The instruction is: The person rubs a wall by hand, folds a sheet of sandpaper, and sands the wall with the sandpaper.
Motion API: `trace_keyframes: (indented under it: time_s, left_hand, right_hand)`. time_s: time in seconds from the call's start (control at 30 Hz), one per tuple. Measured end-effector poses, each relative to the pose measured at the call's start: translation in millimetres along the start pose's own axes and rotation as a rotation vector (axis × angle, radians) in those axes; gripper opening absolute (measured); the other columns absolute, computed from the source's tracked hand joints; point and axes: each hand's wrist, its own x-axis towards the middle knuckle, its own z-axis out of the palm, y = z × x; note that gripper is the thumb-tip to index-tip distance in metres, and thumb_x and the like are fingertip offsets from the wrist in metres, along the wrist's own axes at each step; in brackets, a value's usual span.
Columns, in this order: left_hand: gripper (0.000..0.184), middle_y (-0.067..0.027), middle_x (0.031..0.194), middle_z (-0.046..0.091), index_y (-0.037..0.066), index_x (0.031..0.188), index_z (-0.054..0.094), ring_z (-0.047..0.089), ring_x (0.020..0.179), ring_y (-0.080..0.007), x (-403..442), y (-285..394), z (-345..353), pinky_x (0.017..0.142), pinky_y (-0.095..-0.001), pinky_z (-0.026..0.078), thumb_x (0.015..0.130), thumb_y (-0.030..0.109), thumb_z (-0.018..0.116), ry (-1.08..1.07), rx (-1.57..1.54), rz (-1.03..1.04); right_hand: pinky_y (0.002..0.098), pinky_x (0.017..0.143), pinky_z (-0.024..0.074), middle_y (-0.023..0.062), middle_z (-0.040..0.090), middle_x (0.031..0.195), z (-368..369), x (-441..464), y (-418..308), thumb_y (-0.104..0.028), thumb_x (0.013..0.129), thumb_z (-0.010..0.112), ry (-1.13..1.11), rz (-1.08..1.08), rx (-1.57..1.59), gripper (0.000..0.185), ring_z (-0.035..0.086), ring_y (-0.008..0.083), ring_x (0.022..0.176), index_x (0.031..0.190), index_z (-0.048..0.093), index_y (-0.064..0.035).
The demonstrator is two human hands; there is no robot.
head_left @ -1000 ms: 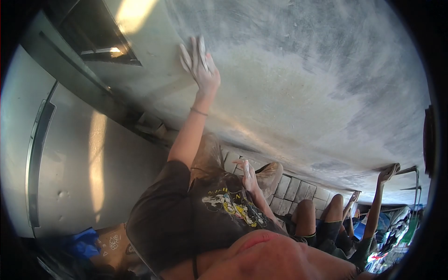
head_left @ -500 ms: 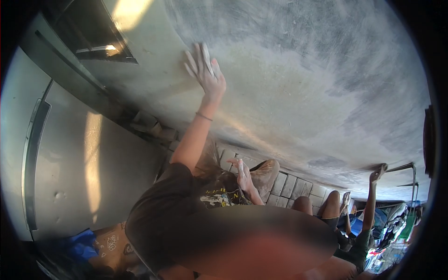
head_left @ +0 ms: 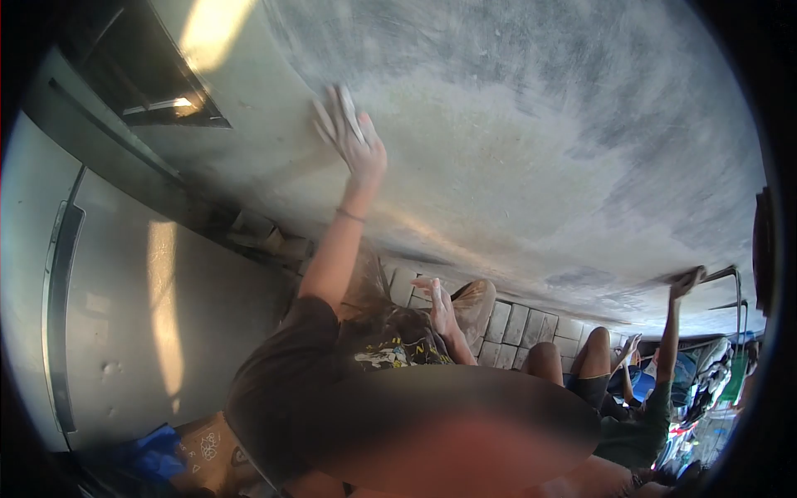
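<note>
My left hand (head_left: 353,137), coated in whitish dust, lies against a large grey, smeared surface (head_left: 498,166). Its fingers are spread, and I see nothing in it. A thin band circles that wrist. My right hand (head_left: 442,315) is raised above my lap, beside my bent knee (head_left: 475,305); its fingers are extended and whitish, with nothing visible in them. The dark shirt (head_left: 286,365) covers my left shoulder, and part of its printed front shows. A blurred patch at the bottom hides much of my torso.
Grey paving blocks (head_left: 519,326) run below the surface. A metal panel (head_left: 108,307) stands at left, near a blue bag (head_left: 158,452). At right, another person's hand (head_left: 687,282) touches the surface; another raised hand (head_left: 631,344) shows beside bent knees and piled cloth (head_left: 706,382).
The view has shifted slightly. My left hand is a little lower in view, still on the surface with fingers spread. The blurred patch now covers the bottom.
</note>
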Motion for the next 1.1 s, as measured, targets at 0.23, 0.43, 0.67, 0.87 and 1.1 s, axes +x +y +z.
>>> trace_keyframes:
  time_s: [0.23,0.43,0.67,0.87,1.1]
  left_hand:
    - [0.056,-0.0194,0.161,0.027,0.000,0.153,0.032,0.009,0.151,-0.0435,53.5,11.2,-3.9,0.118,-0.0590,0.001,0.107,0.033,0.027,0.097,-0.029,0.048]
    - [0.058,-0.0201,0.161,0.026,0.000,0.153,0.031,0.005,0.151,-0.0445,-46.9,-19.8,4.3,0.118,-0.0590,-0.001,0.108,0.036,0.026,-0.143,0.146,0.014]
    - [0.059,-0.0207,0.160,0.026,-0.001,0.153,0.031,0.006,0.151,-0.0445,57.7,3.2,-9.8,0.118,-0.0588,-0.001,0.108,0.037,0.025,0.093,0.010,0.057]
    - [0.060,-0.0213,0.161,0.024,-0.001,0.153,0.030,0.008,0.150,-0.0442,-34.7,-15.2,0.8,0.118,-0.0593,0.002,0.108,0.038,0.025,-0.044,0.023,-0.015]
    - [0.059,-0.0224,0.161,0.022,-0.003,0.152,0.030,0.011,0.149,-0.0458,6.7,-10.3,1.3,0.118,-0.0593,0.003,0.108,0.036,0.026,0.023,0.009,-0.035]
  right_hand:
    - [0.0406,0.100,0.0410,0.0215,0.066,0.114,0.9,3.5,3.6,-0.044,0.109,0.020,0.014,-0.038,-0.006,0.067,0.059,0.0327,0.110,0.114,0.066,0.0042]
    - [0.0389,0.101,0.0406,0.0221,0.066,0.113,11.6,10.8,3.2,-0.041,0.109,0.022,0.001,-0.049,0.025,0.064,0.060,0.0331,0.111,0.112,0.065,0.0059]
    - [0.0436,0.102,0.0419,0.0184,0.065,0.118,1.0,11.8,3.4,-0.049,0.107,0.016,-0.066,-0.062,-0.058,0.072,0.058,0.0314,0.115,0.116,0.065,0.0021]
    - [0.0393,0.102,0.0405,0.0216,0.066,0.113,10.8,10.9,0.6,-0.039,0.109,0.022,-0.009,-0.096,-0.011,0.062,0.060,0.0337,0.111,0.110,0.065,0.0059]
    - [0.0399,0.102,0.0405,0.0217,0.065,0.112,10.8,8.5,-3.3,-0.039,0.109,0.021,-0.033,-0.095,-0.015,0.062,0.059,0.0346,0.111,0.110,0.064,0.0055]
